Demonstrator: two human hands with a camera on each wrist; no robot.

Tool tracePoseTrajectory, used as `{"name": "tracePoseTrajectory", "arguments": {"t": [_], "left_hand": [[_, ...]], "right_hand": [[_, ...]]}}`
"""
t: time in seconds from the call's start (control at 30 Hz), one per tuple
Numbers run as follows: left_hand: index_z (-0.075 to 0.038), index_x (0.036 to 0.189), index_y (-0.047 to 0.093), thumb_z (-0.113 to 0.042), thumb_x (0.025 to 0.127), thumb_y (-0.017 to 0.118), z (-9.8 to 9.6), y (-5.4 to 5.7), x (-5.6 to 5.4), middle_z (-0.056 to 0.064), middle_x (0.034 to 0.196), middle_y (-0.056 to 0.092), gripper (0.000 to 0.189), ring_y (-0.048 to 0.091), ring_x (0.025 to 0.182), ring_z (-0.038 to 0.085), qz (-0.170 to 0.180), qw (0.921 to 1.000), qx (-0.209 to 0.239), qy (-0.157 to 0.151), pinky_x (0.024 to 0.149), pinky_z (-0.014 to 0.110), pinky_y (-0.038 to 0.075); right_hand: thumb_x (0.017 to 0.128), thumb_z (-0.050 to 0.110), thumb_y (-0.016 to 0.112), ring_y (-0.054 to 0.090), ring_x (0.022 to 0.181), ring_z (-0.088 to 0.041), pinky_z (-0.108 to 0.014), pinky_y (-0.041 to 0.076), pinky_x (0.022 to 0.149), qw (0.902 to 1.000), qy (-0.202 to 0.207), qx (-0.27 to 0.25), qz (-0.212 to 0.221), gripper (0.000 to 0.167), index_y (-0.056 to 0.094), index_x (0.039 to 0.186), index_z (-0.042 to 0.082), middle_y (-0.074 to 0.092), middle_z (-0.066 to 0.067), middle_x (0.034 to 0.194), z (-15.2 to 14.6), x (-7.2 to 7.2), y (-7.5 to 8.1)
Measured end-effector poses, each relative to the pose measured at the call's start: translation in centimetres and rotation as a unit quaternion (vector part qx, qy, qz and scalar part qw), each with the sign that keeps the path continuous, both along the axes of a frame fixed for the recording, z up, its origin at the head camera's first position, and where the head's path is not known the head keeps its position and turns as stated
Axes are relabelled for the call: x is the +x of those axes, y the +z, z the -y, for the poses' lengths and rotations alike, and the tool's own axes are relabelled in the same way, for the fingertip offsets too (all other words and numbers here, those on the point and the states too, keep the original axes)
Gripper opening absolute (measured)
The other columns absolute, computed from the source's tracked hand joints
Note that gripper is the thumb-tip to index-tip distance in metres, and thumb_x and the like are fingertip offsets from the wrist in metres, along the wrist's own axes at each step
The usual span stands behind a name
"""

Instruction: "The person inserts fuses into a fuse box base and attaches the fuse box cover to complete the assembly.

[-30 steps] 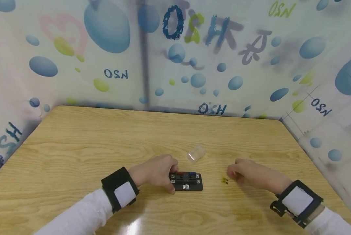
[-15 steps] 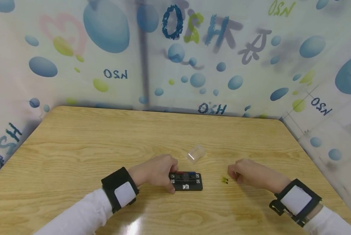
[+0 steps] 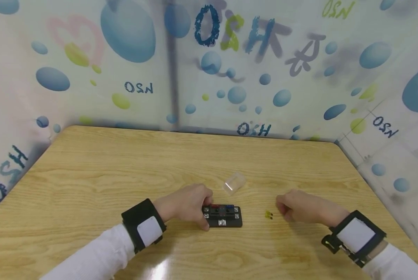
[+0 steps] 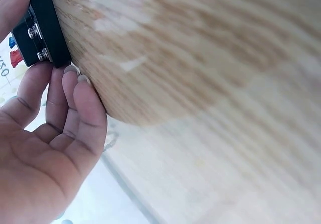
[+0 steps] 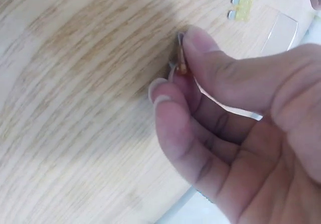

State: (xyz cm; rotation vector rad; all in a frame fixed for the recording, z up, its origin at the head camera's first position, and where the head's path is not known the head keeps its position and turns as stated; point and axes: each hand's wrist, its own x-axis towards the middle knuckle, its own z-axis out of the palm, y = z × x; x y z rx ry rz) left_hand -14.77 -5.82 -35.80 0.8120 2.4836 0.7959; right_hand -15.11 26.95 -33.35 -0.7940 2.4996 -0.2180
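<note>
My left hand grips the left end of a black fuse block, thumb on the near side and fingers at the far side. Metal screws and red and blue parts show on the block, which lies flat on the table. In the right wrist view, my right hand pinches a small orange-brown blade fuse between thumb and fingertips; much of it is hidden. A translucent yellow blade fuse with metal prongs lies on the table, left of my right hand in the head view and apart from it.
Behind the block, a clear plastic cover lies on the wooden table. A patterned curtain hangs along the table's back edge. Black straps with white patches sit on both wrists.
My right hand has shifted slightly to the right, a little farther from the yellow fuse. The left hand keeps its grip on the block; the head view has shifted very slightly.
</note>
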Motion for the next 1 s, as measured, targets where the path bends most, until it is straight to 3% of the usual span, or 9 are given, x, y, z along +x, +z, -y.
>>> {"name": "tracePoseTrajectory", "arguments": {"t": [0.27, 0.47, 0.8, 1.0], "left_hand": [[-0.013, 0.08, 0.061, -0.022, 0.059, 0.092, -0.04, 0.03, 0.02, -0.005, 0.077, 0.062, 0.039, 0.054, 0.074, 0.013, -0.005, 1.0, -0.002, -0.001, 0.067, 0.027, 0.043], [-0.013, 0.08, 0.061, -0.021, 0.058, 0.093, -0.04, 0.16, 0.15, -0.004, 0.079, 0.061, 0.039, 0.055, 0.075, 0.014, 0.0, 1.0, 0.002, 0.002, 0.067, 0.028, 0.043], [-0.013, 0.078, 0.06, -0.022, 0.06, 0.092, -0.05, -0.04, -0.07, -0.005, 0.076, 0.061, 0.038, 0.054, 0.072, 0.012, -0.005, 1.0, -0.004, -0.006, 0.065, 0.025, 0.043], [-0.013, 0.078, 0.06, -0.022, 0.059, 0.092, -0.03, -0.02, -0.09, -0.005, 0.076, 0.06, 0.038, 0.053, 0.073, 0.012, -0.008, 0.9999, -0.007, -0.004, 0.066, 0.026, 0.043]], "right_hand": [[0.087, 0.005, 0.069, 0.043, 0.066, -0.001, -0.021, 0.037, 0.059, 0.9999, 0.012, -0.011, -0.004, 0.018, 0.056, 0.085, 0.017, 0.052, 0.011, 0.075, -0.55, -0.02, 0.18], [0.092, 0.0, 0.058, 0.044, 0.07, -0.001, -0.022, 0.038, 0.062, 0.9989, 0.024, -0.035, -0.017, 0.018, 0.056, 0.086, 0.017, 0.052, 0.01, 0.079, -0.46, -0.16, 0.27], [0.101, 0.006, 0.047, 0.043, 0.069, -0.004, -0.024, 0.037, 0.063, 0.9993, -0.017, -0.025, -0.02, 0.013, 0.052, 0.093, 0.016, 0.05, 0.007, 0.08, 0.06, 0.03, 0.56], [0.101, 0.006, 0.046, 0.042, 0.066, -0.002, -0.023, 0.037, 0.062, 0.9986, -0.016, -0.044, -0.023, 0.013, 0.053, 0.097, 0.015, 0.051, 0.006, 0.079, 0.06, -0.13, 0.57]]}}
